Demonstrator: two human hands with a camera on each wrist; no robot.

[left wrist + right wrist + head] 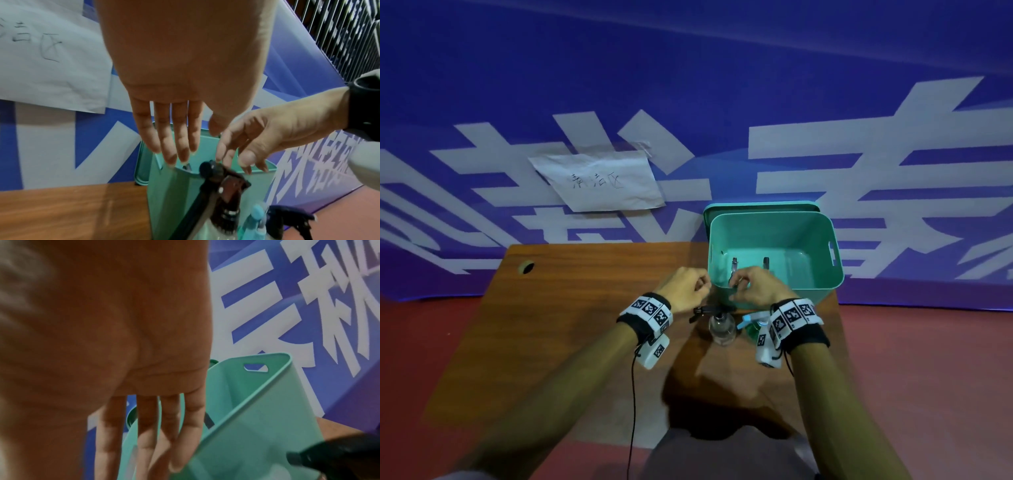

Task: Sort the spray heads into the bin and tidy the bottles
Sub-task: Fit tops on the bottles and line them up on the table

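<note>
Working the clear bottle [722, 329], standing upright on the surface [571, 308] just in front of the bin [825, 274], black spray head [707, 311] sitting on top of it. Beside it on my right a green bottle with a blue head [744, 321], half hidden under my wrist. Two dark pieces [734, 265] are lying in the bin, likely heads already sorted; too small to confirm.

Both hands are hovering just above the black head. Left hand [683, 289]: fingers straight and relaxed in the wrist view, grip apart, holding nothing. Right hand [755, 286]: fingers extended down, fingertips [224, 155] right at the top of the head, also holding nothing.

My plan: left is dropping to clamp the bottle body so it isn't tipping or spinning, right is wrapping the head collar and unscrewing. Lifting straight up so the dip tube is clearing the neck, then over the near rim. Watching the neighbour bottle; it's close enough to knock.
</note>
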